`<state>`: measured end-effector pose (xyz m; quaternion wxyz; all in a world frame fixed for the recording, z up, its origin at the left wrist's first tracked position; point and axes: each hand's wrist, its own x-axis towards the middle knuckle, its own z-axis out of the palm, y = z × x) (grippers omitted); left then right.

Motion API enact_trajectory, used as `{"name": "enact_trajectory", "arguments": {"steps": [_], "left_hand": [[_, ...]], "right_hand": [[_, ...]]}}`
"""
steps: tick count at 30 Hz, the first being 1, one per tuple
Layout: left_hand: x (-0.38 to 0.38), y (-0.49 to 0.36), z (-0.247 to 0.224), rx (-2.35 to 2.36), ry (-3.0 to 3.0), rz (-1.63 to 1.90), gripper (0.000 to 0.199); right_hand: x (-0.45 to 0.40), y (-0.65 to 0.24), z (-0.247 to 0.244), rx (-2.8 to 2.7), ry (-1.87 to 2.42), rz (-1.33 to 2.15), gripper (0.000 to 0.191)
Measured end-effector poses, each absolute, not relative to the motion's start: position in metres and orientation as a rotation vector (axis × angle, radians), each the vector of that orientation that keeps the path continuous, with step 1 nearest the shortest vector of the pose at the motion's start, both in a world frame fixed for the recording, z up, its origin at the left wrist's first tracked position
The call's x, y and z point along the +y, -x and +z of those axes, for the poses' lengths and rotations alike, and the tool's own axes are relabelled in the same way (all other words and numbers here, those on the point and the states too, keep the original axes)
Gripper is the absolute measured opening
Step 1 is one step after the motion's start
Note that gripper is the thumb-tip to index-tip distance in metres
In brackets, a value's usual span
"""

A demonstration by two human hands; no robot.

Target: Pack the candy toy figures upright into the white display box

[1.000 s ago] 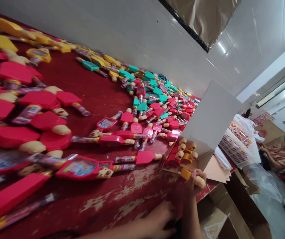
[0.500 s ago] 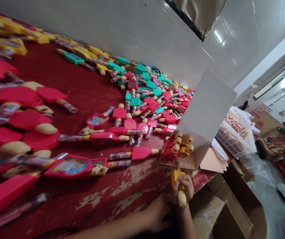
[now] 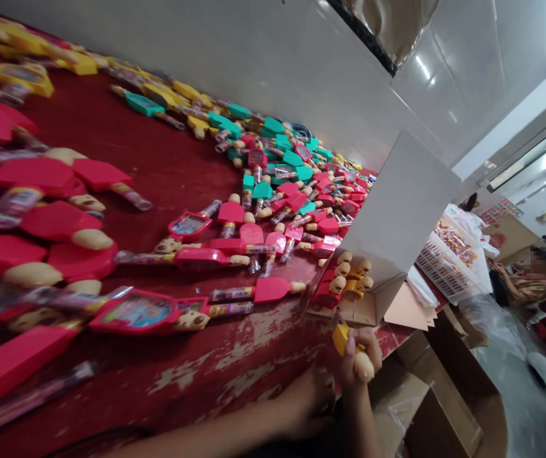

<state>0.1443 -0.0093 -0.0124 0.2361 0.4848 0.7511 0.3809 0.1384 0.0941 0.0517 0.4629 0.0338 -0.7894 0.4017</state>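
Note:
My right hand [image 3: 365,356] is closed around a yellow toy [image 3: 341,340] with a round beige head. The toy's head points toward me, and its narrow end is near the open box. My left hand [image 3: 313,394] is low beside my right wrist, with its fingers curled; anything inside them is hidden. Just beyond the right hand, a cardboard display box [image 3: 365,308] with a raised pale flap holds several red and yellow toys [image 3: 353,289], their spotted dog heads facing out. Loose red toys [image 3: 273,290] with clear candy tubes lie to the left of the box.
Piles of red, green [image 3: 273,126] and yellow toys cover much of the red table [image 3: 182,172] along the wall. Flat card sheets [image 3: 409,308] and a white basket [image 3: 444,267] of wrapped pieces are at the right. Below the edge are open cartons [image 3: 444,407]. Another person [image 3: 527,280] sits far right.
My right hand has shifted slightly right with the yellow toy, turning it so its head swings to the right. My left hand shows more clearly beside it. The boxed toys look unchanged.

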Motion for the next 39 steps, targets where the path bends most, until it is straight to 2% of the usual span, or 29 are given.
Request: {"name": "enact_trajectory", "arguments": {"steps": [5, 10, 16, 22, 27, 31, 35, 39], "left_hand": [[-0.009, -0.147, -0.009, 2.144, -1.345, 0.859, 0.015], [-0.010, -0.147, -0.016, 2.138, -1.356, 0.977, 0.018], [-0.015, -0.147, -0.018, 2.087, -1.324, 1.047, 0.016], [-0.014, -0.147, -0.020, 2.098, -1.323, 1.076, 0.016], [-0.011, -0.147, -0.020, 2.120, -1.368, 1.015, 0.015], [-0.010, -0.145, -0.012, 2.116, -1.340, 0.921, 0.015], [-0.013, -0.144, -0.006, 2.086, -1.340, 0.968, 0.016], [-0.013, -0.144, -0.009, 2.091, -1.345, 0.969, 0.016]], "right_hand": [[0.105, -0.110, 0.072, -2.049, 0.186, 1.049, 0.025], [0.130, -0.073, 0.076, -1.868, 0.494, 1.336, 0.027], [0.168, -0.058, 0.067, -1.670, 0.660, 1.347, 0.029], [0.155, -0.102, 0.043, -1.562, 0.655, 1.295, 0.022], [0.113, -0.129, 0.041, -1.779, 0.301, 1.136, 0.023], [0.110, -0.113, 0.064, -2.023, 0.241, 1.083, 0.024], [0.135, -0.076, 0.079, -2.001, 0.426, 1.216, 0.022], [0.146, -0.052, 0.080, -2.003, 0.411, 1.229, 0.020]]}}
